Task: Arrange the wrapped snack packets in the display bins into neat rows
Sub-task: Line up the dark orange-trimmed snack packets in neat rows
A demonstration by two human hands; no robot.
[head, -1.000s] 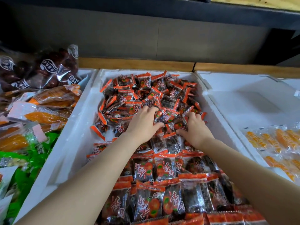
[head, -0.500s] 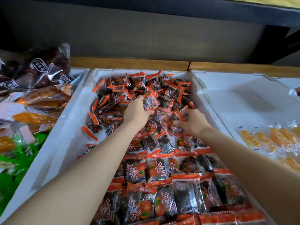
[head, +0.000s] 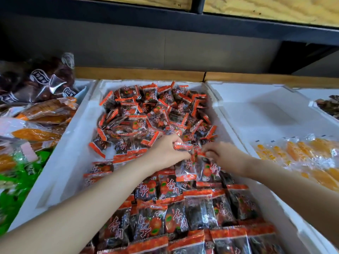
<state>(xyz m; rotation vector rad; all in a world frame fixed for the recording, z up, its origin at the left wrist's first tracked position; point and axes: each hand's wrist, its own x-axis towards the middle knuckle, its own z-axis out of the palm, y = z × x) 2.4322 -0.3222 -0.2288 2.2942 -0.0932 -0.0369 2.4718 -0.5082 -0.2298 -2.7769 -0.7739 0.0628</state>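
Note:
A white foam bin (head: 77, 143) holds many small dark snack packets with orange-red ends. Those at the far end lie in a loose jumbled pile (head: 156, 114); those near me lie flat in rows (head: 183, 213). My left hand (head: 167, 153) pinches the top edge of one packet (head: 184, 162) at the middle of the bin. My right hand (head: 222, 154) pinches the top of the neighbouring packet (head: 209, 167). Both packets hang just behind the nearest rows.
To the right, a second white foam bin (head: 266, 114) holds clear packets of yellow-orange snack (head: 300, 151) along its right side. On the left lie larger bags of orange snack (head: 47, 110), dark fruit (head: 45, 81) and green packets (head: 16, 182). A wooden ledge (head: 139, 74) runs behind.
Both hands drew back from the jumbled pile toward me, each now pinching a packet and bringing it to the edge of the flat rows. The camera moved closer and tilted slightly.

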